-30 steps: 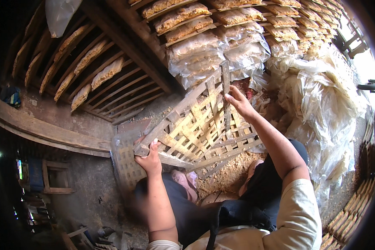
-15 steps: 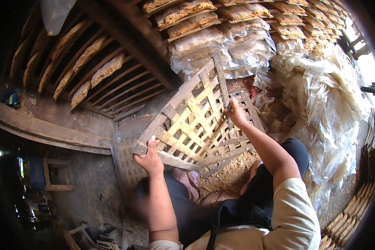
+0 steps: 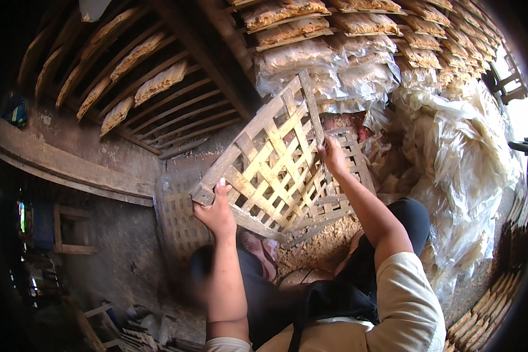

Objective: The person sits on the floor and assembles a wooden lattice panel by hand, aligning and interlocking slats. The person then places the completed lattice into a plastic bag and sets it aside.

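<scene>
A wooden-framed tray with a woven bamboo lattice (image 3: 267, 161) is tilted up in front of me, one corner pointing away. My left hand (image 3: 217, 214) is closed round its near left corner, thumb on top of the frame. On its right side rail, my right hand (image 3: 333, 157) keeps a grip. Partly hidden behind and below it is a second lattice tray (image 3: 358, 158), lying low. Loose tan crumbs (image 3: 317, 246) cover the ground between my feet. Both hands hold the same tray.
Slatted racks with flat tan slabs (image 3: 161, 82) stand at the left. At the back, slabs (image 3: 366, 23) are stacked on boards above plastic-wrapped packs (image 3: 366, 79). Crumpled clear plastic sheets (image 3: 452, 152) heap at the right. Another lattice panel (image 3: 182, 226) is beside my left knee.
The view has shifted slightly, so the surroundings sit differently. Both hands keep their grip on the tray, whose tilt has altered only a little.
</scene>
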{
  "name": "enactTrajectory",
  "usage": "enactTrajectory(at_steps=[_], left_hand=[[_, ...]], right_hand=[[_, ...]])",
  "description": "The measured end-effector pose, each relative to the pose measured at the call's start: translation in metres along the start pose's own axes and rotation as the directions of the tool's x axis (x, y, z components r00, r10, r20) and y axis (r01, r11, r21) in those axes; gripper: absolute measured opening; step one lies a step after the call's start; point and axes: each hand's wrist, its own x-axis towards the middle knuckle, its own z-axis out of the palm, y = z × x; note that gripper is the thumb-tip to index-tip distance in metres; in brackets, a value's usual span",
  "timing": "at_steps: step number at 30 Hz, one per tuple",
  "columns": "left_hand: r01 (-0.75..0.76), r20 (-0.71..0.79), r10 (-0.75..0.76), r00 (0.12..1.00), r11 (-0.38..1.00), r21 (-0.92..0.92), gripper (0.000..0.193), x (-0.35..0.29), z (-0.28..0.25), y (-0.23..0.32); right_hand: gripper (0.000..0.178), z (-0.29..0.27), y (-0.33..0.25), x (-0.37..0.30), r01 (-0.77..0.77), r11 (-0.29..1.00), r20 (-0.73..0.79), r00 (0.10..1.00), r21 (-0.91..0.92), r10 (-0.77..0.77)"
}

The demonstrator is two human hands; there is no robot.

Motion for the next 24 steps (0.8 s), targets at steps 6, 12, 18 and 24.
enactTrajectory(at_steps=[6,12,18,24], left_hand=[[0.011,-0.04,-0.012,0.999,0.999,-0.037,0.025,0.0,0.011,0.006],[-0.019,-0.008,0.019,1.0,0.999,-0.033,0.022,-0.001,0.005,0.005],[-0.007,0.038,0.006,0.999,0.999,0.032,0.02,-0.001,0.007,0.009],[-0.05,0.064,0.045,0.997,0.995,0.085,0.018,0.0,0.004,0.004]], right_hand=[[0.047,0.026,0.093,-0.04,-0.297,0.893,0.074,0.938,-0.338,0.34],[0.032,0.049,0.065,-0.037,-0.487,0.868,-0.043,0.869,0.098,0.492],[0.028,0.074,0.05,-0.03,-0.66,0.51,0.102,0.66,0.553,0.744],[0.025,0.075,0.028,-0.021,-0.593,0.21,0.154,0.503,0.777,0.851]])
